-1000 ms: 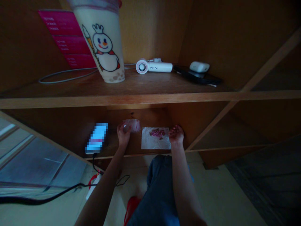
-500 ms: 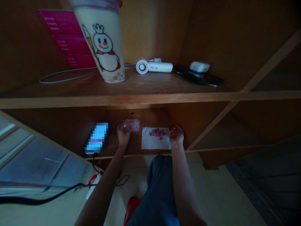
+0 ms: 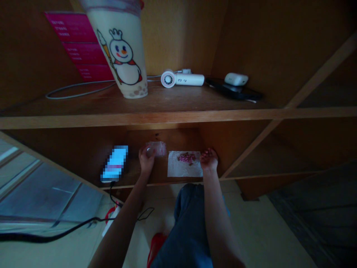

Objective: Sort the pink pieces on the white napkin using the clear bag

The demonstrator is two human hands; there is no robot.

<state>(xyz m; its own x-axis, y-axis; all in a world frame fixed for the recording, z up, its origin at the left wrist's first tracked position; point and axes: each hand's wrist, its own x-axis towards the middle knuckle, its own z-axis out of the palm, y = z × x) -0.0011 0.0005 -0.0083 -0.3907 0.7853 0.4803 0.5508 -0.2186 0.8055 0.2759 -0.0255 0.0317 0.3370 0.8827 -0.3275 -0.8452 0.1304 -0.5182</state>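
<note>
While the left hand [image 3: 146, 159] rests against a crumpled, translucent pinkish plastic bag [image 3: 158, 148], its fingers [image 3: 144, 153] curve loosely over a small glossy spot, and the dim light hides whether they grip anything. The right hand [image 3: 209, 159] sits cupped at the edge of a flat white tissue [image 3: 175, 169], its fingers [image 3: 206, 152] curled inward; I cannot tell if they hold anything. A loose heap of small, round pink pellets [image 3: 186, 158] lies on the tissue, between both hands, on a wooden shelf [image 3: 139, 178]. Left of the bag, a smartphone [image 3: 115, 163] with a pixelated, glowing screen trails a black cable [image 3: 111, 191].

On the wooden shelf above [image 3: 139, 119], a tall, tapered plastic cup [image 3: 122, 56] printed with a crowned cartoon snowman stands before a magenta card [image 3: 75, 44], whose small print is unreadable. A white cable [image 3: 78, 89] curves behind the cup. Further along lie a compact white hair dryer [image 3: 182, 79] and a white earbud case [image 3: 236, 79] atop a dark phone [image 3: 234, 93].
</note>
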